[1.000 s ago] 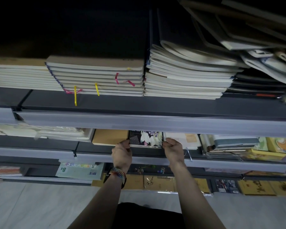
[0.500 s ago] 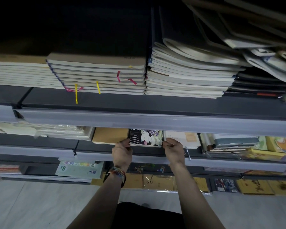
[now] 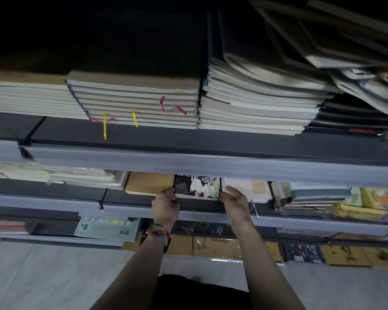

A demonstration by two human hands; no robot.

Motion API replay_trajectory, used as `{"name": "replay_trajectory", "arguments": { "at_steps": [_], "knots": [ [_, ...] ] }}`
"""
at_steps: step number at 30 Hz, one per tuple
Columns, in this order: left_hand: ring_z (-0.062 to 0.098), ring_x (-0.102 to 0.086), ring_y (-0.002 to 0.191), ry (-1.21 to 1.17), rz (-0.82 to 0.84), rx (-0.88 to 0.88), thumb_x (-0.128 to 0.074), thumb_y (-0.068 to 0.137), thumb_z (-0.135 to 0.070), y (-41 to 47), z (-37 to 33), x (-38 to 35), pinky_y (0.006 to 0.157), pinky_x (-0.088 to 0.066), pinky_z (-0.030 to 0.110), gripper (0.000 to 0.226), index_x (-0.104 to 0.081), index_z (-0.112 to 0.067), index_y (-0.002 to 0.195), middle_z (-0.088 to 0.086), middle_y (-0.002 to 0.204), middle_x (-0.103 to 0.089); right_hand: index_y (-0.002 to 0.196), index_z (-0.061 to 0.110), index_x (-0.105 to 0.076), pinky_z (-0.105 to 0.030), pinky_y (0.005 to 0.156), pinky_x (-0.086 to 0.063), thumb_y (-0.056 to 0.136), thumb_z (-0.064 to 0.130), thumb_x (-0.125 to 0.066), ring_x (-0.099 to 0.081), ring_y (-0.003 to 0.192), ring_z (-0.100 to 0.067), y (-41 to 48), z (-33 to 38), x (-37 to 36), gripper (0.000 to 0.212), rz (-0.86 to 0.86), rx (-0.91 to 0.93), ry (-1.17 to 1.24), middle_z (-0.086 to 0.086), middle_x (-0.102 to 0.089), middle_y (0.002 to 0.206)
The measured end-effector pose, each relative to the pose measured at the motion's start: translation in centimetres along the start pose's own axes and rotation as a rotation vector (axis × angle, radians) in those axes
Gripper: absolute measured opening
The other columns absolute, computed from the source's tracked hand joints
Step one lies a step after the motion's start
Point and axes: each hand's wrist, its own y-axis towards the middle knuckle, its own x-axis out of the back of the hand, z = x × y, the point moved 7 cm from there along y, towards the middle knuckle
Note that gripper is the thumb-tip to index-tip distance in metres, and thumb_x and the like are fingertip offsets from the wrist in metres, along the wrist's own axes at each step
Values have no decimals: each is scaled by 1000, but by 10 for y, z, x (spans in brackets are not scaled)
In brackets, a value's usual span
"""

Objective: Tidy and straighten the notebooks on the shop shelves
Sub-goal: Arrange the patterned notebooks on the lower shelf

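Mid shelf (image 3: pixel 199 205) is carrying the black notebk (image 3: pixel 196 186), lying flat btwn a tan pad (image 3: pixel 150 183) & a white pad (image 3: pixel 246 189). Left grip (image 3: pixel 166 206) is clenching the notebk's left edge. Right grip (image 3: pixel 235 202), pinching the right corner 0.5 s ago, is now letting go, fingers loose just beside it. Prob. meaning this one's squared up, w/ other stacks waiting.

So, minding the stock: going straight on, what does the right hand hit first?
Likely the white notebook, right beside the black illustrated notebook; the right hand is nearly on it, depth unclear.
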Motion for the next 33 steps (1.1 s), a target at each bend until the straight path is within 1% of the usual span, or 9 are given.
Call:
{"name": "replay_trajectory", "arguments": {
  "at_steps": [3,7,10,13,15,19,22,28,33],
  "knots": [
    [23,-66,106,-3,-3,11,-69,86,2,-2,-1,1,93,-49,24,30,-66,-1,115,12,110,-71,137,6,-51,-31,113,-37,95,-19,-41,-58,125,-26,-5,1,2,50,32,-6,28,-14,-63,128],
    [22,-66,107,-19,-10,16,-69,85,2,-3,0,1,90,-46,19,29,-67,-4,114,9,109,-70,139,5,-50,-33,114,-38,94,-18,-38,-58,126,-27,-6,-2,2,51,27,16,-28,-14,-62,131],
    [21,-66,107,-8,-11,11,-70,85,2,-4,-1,2,91,-48,21,30,-67,-2,115,9,112,-70,139,5,-50,-38,116,-37,94,-14,-45,-57,128,-26,-7,-4,0,50,19,48,-94,-15,-60,135],
    [24,-66,108,23,-26,-13,-68,86,3,-7,-4,4,91,-50,24,27,-67,0,113,12,112,-70,145,6,-45,-39,117,-36,91,-16,-47,-53,132,-25,-8,-3,-7,59,62,64,-193,-12,-55,143],
    [25,-65,108,30,-19,-7,-67,87,3,-7,-3,4,91,-51,26,27,-66,1,114,13,113,-69,146,8,-45,-39,117,-37,92,-14,-48,-54,131,-25,-8,-1,-9,59,61,62,-200,-11,-55,143],
    [21,-64,107,16,6,28,-68,87,-1,-3,5,1,83,-45,13,29,-65,-1,116,11,116,-68,142,8,-47,-41,115,-39,94,-13,-46,-57,126,-27,-8,0,-4,53,39,56,-136,-12,-62,133],
    [21,-65,107,31,19,1,-67,87,2,-2,3,-1,83,-44,13,27,-67,-5,113,7,112,-69,144,6,-45,-42,115,-39,96,-15,-43,-56,127,-28,-9,-1,0,53,37,21,-35,-17,-62,131],
    [22,-66,106,33,12,2,-70,86,-2,0,5,-2,83,-45,14,29,-69,-9,114,7,111,-70,141,8,-48,-41,115,-39,95,-17,-39,-55,128,-26,-6,-7,0,54,36,0,-13,-15,-60,133],
    [25,-67,105,36,-6,-1,-66,88,0,1,7,-3,87,-50,19,25,-68,-3,113,12,112,-70,141,1,-48,-42,116,-38,93,-21,-39,-54,130,-28,-3,-9,-2,53,28,-4,7,-17,-59,135]
  ]
}}
